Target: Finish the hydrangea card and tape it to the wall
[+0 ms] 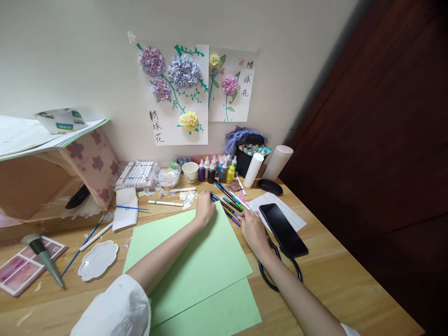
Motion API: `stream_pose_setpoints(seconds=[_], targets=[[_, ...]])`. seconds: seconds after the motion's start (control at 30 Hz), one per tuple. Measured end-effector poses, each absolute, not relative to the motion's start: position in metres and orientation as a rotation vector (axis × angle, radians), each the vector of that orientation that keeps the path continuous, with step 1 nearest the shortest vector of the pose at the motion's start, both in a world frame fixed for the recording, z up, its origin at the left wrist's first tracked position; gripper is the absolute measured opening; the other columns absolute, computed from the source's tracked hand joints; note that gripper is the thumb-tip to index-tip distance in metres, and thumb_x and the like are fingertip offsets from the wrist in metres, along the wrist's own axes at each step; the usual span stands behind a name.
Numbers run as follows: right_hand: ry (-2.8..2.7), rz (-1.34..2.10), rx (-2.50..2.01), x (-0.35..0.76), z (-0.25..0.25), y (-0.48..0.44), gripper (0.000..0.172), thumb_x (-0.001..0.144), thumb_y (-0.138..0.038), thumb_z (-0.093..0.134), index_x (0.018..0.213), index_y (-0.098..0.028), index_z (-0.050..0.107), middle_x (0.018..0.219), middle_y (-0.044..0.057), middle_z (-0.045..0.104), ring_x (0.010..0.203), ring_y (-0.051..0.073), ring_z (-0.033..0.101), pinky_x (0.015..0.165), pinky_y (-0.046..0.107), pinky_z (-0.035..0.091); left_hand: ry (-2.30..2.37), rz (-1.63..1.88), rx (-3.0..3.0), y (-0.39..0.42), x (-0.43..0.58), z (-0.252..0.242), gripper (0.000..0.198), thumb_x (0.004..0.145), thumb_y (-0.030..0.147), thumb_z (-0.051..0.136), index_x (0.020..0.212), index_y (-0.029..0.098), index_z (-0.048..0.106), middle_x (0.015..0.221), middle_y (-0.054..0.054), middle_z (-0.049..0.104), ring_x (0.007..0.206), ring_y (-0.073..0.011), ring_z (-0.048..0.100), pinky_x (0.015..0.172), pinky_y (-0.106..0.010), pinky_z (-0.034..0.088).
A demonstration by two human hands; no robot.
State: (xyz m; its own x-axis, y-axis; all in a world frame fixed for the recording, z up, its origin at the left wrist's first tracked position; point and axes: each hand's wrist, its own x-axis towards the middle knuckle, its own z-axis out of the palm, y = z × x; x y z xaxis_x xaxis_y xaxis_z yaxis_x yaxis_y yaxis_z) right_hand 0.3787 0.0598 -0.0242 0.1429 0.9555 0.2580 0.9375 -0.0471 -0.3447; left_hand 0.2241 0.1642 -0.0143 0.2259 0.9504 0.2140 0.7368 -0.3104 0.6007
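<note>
My left hand (pixel 206 208) lies over the top edge of the upper green paper sheet (pixel 196 261), its fingers curled at the far ends of several marker pens (pixel 230 211). My right hand (pixel 252 228) is at the near ends of the same pens, fingers bent together against them. The pens lie in a loose bundle, slanting between both hands, with blue, purple and green caps. A second green sheet (pixel 217 310) shows beneath the first. Black-handled scissors (pixel 298 270) lie partly under my right wrist, their blades hidden.
A black phone (pixel 283 231) rests on white paper right of my hand. Paint bottles (pixel 223 173), a paper cup (pixel 190 171) and a marker case (pixel 245 161) stand along the wall. At left are a white palette (pixel 98 260), a makeup brush (pixel 44 259) and a box (pixel 94 163).
</note>
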Motion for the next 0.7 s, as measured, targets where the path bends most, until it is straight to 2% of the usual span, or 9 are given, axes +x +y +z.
stream_pose_setpoints(seconds=[0.1,0.17,0.23,0.37,0.5,0.6,0.7], targets=[[-1.814,0.079,-1.96,0.383,-0.027,0.061,0.012,0.086,-0.017,0.046,0.078,-0.017,0.055,0.08,0.01,0.066,0.08,0.024,0.06,0.076,0.035,0.044,1.558,0.757,2.146,0.167,0.224,-0.014,0.02,0.089,0.014,0.047,0.104,0.012,0.061,0.105,-0.01,0.063,0.099,-0.0202,0.059,0.088,-0.039,0.047],[-1.816,0.099,-1.924,0.386,-0.028,0.062,0.012,0.085,-0.019,0.046,0.076,-0.018,0.055,0.077,0.008,0.066,0.078,0.023,0.061,0.073,0.034,0.045,1.543,0.726,2.167,0.17,0.222,-0.011,0.022,0.089,0.027,0.053,0.106,0.014,0.059,0.107,-0.008,0.061,0.096,-0.0192,0.059,0.084,-0.041,0.049],[-1.821,0.115,-1.885,0.387,-0.028,0.062,0.013,0.084,-0.022,0.047,0.075,-0.018,0.055,0.075,0.008,0.065,0.074,0.022,0.061,0.07,0.034,0.046,1.528,0.704,2.194,0.172,0.218,-0.006,0.027,0.089,0.032,0.054,0.108,0.014,0.058,0.109,-0.007,0.06,0.094,-0.0185,0.06,0.082,-0.04,0.051],[-1.835,0.119,-1.855,0.39,-0.025,0.057,0.023,0.085,-0.034,0.046,0.076,-0.018,0.059,0.074,0.008,0.066,0.073,0.024,0.062,0.067,0.035,0.046,1.545,0.755,2.246,0.168,0.197,0.012,0.023,0.088,0.023,0.053,0.109,0.016,0.059,0.112,-0.007,0.061,0.1,-0.0186,0.059,0.087,-0.037,0.048],[-1.825,0.093,-1.884,0.394,-0.017,0.048,0.031,0.086,-0.044,0.043,0.079,-0.021,0.063,0.083,0.007,0.068,0.08,0.025,0.063,0.068,0.036,0.047,1.768,0.87,2.212,0.164,0.144,0.039,0.023,0.087,0.014,0.044,0.1,0.017,0.062,0.104,-0.007,0.065,0.101,-0.0186,0.058,0.088,-0.03,0.045],[-1.889,0.079,-1.796,0.392,-0.006,0.041,0.032,0.088,-0.044,0.04,0.08,-0.022,0.062,0.085,0.007,0.068,0.083,0.025,0.063,0.07,0.036,0.048,2.056,0.911,2.098,0.172,0.088,0.06,0.025,0.088,0.017,0.039,0.1,0.014,0.06,0.104,-0.012,0.063,0.104,-0.0232,0.056,0.089,-0.035,0.044],[-2.066,0.178,-1.623,0.381,0.004,0.035,0.032,0.09,-0.041,0.039,0.084,-0.022,0.063,0.09,0.007,0.068,0.09,0.023,0.062,0.079,0.037,0.049,2.294,0.865,1.985,0.184,0.034,0.073,0.026,0.087,0.017,0.04,0.103,0.012,0.059,0.109,-0.016,0.059,0.11,-0.0281,0.052,0.091,-0.04,0.042]])
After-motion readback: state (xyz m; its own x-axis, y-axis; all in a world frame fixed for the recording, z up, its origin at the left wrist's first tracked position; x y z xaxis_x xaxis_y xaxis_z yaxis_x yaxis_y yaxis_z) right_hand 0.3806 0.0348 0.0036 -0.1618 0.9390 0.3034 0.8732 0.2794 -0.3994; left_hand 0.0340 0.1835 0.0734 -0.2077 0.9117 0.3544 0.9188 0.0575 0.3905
